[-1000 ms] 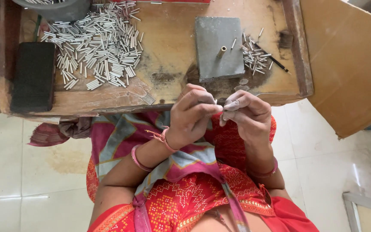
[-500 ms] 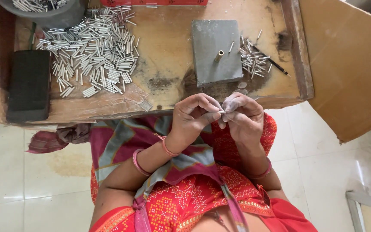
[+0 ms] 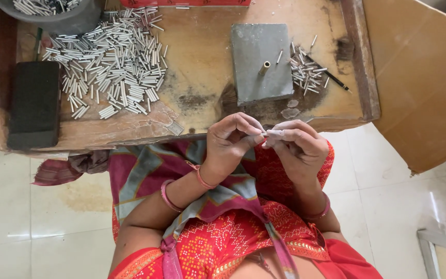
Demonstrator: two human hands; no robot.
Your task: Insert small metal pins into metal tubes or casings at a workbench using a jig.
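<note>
Pinching small tube (image 3: 265, 135) between left hand (image 3: 232, 140) and right hand (image 3: 296, 146), near bench (image 3: 202, 72) edge | risking tube slipping into lap | loosening fingertip pinch | bumping metal block (image 3: 260, 62).

Both hands raised close together in front of torso, fingertips meeting at centre. Left hand (image 3: 229, 147): fingers curled, thumb and forefinger pinched toward right hand, wrist bent, forearm angling down-left to elbow. Right hand (image 3: 296, 147): fingers curled inward, fingertips (image 3: 277, 133) pale and dusty, grip closed against left fingertips (what lies between them too small to tell). Right forearm runs down toward body. Bangles on both wrists.
</note>
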